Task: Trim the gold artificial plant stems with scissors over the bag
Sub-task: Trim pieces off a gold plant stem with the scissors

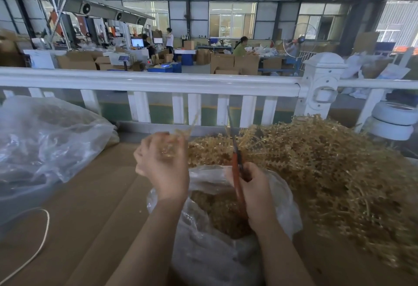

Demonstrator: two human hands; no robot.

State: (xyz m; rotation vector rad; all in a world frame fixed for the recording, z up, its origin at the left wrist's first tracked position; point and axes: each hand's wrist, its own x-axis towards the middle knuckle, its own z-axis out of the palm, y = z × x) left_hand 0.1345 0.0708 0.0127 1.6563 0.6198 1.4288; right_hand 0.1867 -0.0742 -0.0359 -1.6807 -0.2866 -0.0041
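No readable text

The lit monitor (137,42) at ten o'clock, the cardboard boxes (222,62) near twelve and the orange machine panels (114,30) are all too small and blurred to read.

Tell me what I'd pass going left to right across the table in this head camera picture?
White cord → big clear plastic bag → left hand pinching a gold stem → right hand gripping orange-handled scissors over the open bag → gold stem pile → white tape rolls.
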